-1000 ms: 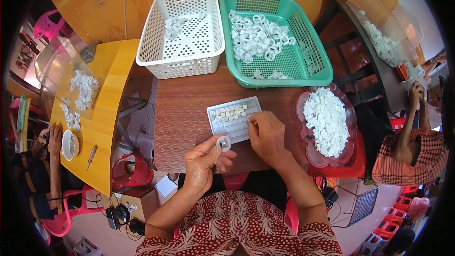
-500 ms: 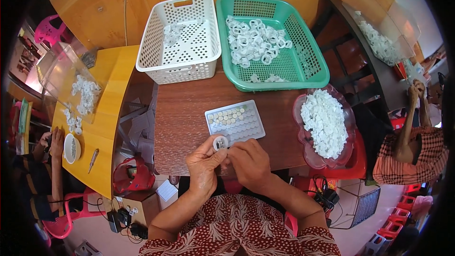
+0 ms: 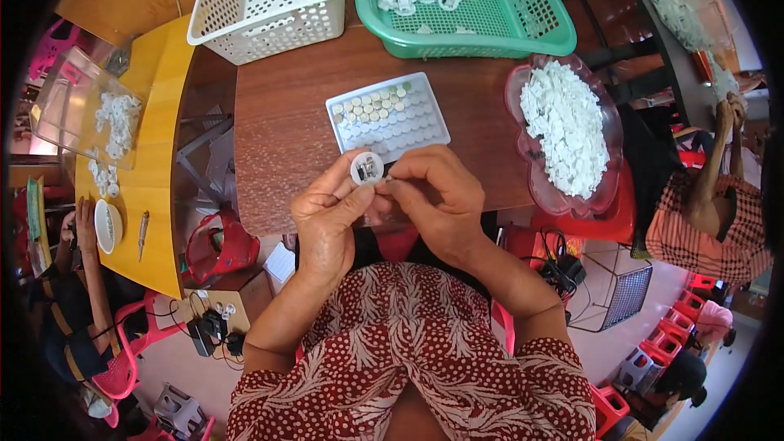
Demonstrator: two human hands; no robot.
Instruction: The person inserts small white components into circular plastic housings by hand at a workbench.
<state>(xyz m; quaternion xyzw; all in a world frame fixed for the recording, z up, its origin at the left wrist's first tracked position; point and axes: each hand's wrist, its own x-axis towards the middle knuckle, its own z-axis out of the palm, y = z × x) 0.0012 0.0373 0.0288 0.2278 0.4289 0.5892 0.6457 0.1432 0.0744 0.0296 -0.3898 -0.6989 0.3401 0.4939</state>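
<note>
Have brought the right grip (image 3: 445, 196) from the white tray (image 3: 426, 118) since the first frame, pinched at the edge of the round piece (image 3: 367, 168), cannot tell on what. Hold that piece mid-frame in the left grip (image 3: 325, 216): white-rimmed, metallic inside. Partly block the tray's near edge with both. See pale discs (image 3: 371, 106) in rows, perforated white basket (image 3: 294, 37) and green basket (image 3: 482, 48) at top, scalloped dish (image 3: 545, 188) of white bits (image 3: 565, 126) right, grained brown surface (image 3: 273, 131).

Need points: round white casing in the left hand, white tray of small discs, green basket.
Round white casing (image 3: 367, 168): head view, middle of its open face.
White tray (image 3: 406, 132): head view, bare wells in its disc-free part.
Green perforated basket (image 3: 482, 48): head view, near rim.
</note>
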